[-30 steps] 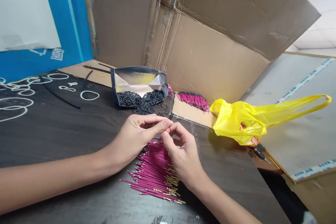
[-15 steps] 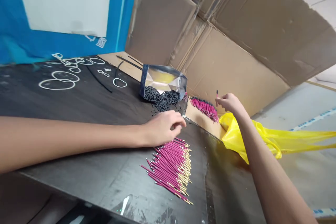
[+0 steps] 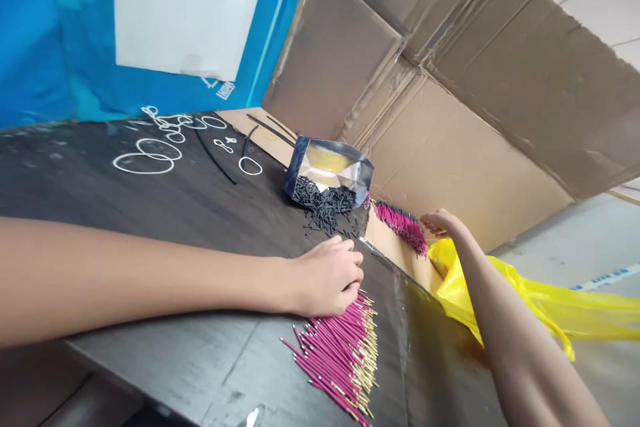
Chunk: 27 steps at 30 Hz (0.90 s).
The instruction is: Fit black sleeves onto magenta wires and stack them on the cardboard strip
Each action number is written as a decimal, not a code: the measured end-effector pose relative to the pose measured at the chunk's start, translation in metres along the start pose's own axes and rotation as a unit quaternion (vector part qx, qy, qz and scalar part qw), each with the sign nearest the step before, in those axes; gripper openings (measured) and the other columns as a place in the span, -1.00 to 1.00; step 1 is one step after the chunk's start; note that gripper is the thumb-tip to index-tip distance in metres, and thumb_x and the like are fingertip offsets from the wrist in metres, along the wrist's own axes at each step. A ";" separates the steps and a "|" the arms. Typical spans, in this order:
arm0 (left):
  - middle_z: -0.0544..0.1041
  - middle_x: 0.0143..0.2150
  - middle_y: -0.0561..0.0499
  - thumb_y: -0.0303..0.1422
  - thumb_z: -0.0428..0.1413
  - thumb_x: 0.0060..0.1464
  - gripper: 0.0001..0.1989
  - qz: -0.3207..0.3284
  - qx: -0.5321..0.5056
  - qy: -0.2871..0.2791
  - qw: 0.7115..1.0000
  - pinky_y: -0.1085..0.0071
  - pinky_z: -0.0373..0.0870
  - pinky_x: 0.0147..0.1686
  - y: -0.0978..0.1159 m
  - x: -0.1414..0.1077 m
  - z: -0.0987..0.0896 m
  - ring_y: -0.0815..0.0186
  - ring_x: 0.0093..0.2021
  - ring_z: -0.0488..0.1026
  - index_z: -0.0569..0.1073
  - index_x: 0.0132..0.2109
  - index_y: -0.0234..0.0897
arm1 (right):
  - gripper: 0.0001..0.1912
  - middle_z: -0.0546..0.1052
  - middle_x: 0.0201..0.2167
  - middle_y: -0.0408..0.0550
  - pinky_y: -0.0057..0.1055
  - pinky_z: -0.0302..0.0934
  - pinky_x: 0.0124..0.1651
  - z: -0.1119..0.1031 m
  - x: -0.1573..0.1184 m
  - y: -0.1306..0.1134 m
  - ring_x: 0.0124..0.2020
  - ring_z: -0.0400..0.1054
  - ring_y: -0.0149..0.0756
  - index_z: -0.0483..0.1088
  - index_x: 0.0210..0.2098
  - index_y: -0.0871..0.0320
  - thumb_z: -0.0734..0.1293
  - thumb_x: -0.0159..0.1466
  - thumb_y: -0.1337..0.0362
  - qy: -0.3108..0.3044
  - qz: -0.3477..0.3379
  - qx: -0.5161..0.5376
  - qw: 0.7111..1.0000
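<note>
My left hand (image 3: 330, 278) rests with curled fingers over the upper end of a pile of dark pink wires with gold tips (image 3: 340, 353). Whatever its fingers hold, if anything, is hidden. Just beyond it, short black tubes (image 3: 325, 207) spill from an open foil pouch (image 3: 296, 163) lying on its side. My right hand (image 3: 441, 221) is at the right end of a row of pink wires with black sleeved ends (image 3: 403, 227), which lies on a cardboard strip. Its fingers are bent together, and no wire shows clearly in them.
White rubber bands (image 3: 145, 163) and black tubing lengths (image 3: 215, 157) lie on the dark table (image 3: 240, 213). A yellow plastic bag (image 3: 460, 287) sits under my right forearm. Cardboard walls (image 3: 465, 147) rise behind, with a blue sheet (image 3: 85, 47) at the left.
My right hand has lowered to the end of the row; the black-tipped pink wire it held upright is no longer visible. My left hand's fingers have curled downward. The view has shifted.
</note>
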<state>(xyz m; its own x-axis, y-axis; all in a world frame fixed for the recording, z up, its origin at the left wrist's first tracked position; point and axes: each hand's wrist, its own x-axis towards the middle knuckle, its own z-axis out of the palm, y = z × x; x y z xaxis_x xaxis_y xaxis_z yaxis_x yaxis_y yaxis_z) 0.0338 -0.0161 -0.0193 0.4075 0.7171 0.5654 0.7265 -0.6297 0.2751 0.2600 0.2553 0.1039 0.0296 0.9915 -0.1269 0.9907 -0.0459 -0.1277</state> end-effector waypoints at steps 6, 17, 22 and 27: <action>0.51 -0.35 -0.05 -0.32 0.10 0.20 -0.77 -0.023 -0.020 -0.033 0.999 0.23 0.18 -0.14 0.003 -0.001 -0.006 0.21 -0.22 0.36 0.59 -0.34 -0.29 | -0.69 0.54 -0.35 -0.04 -0.45 0.30 -0.37 -0.005 -0.023 -0.008 -0.44 0.40 -0.41 0.46 -0.22 0.28 0.30 0.40 0.11 0.038 -0.085 -0.048 0.994; 0.48 -0.34 -0.06 -0.36 0.08 0.21 -0.80 0.004 -0.013 -0.049 0.999 0.25 0.20 -0.13 0.001 0.002 -0.007 0.21 -0.23 0.35 0.56 -0.32 -0.32 | -0.83 0.61 -0.19 0.03 -0.40 0.22 -0.17 0.062 -0.093 -0.003 -0.15 0.48 -0.18 0.57 -0.21 0.10 0.36 0.23 0.31 0.047 -0.243 -0.219 0.944; 0.47 -0.32 -0.06 -0.37 0.05 0.24 -0.79 0.002 -0.005 -0.069 0.998 0.24 0.19 -0.09 0.001 0.004 -0.007 0.21 -0.21 0.34 0.56 -0.27 -0.32 | -0.74 0.56 -0.14 0.24 -0.28 0.23 -0.16 0.082 -0.106 0.011 -0.14 0.48 -0.03 0.50 -0.15 0.27 0.22 0.38 0.25 0.068 -0.261 -0.263 0.926; 0.47 -0.33 -0.05 -0.36 0.04 0.25 -0.78 0.010 -0.005 -0.069 0.998 0.26 0.19 -0.11 0.001 0.004 -0.007 0.23 -0.23 0.33 0.54 -0.30 -0.32 | -0.75 0.55 -0.11 0.19 -0.34 0.22 -0.11 0.075 -0.102 0.011 -0.12 0.47 -0.09 0.47 -0.14 0.22 0.24 0.38 0.20 0.087 -0.257 -0.249 0.930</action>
<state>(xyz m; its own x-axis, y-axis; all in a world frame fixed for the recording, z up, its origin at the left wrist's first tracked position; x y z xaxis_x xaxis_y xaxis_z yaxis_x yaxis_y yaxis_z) 0.0325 -0.0159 -0.0107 0.4941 0.7386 0.4587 0.7128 -0.6462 0.2726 0.2583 0.1450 0.0420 -0.4873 0.8732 -0.0089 0.8170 0.4594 0.3484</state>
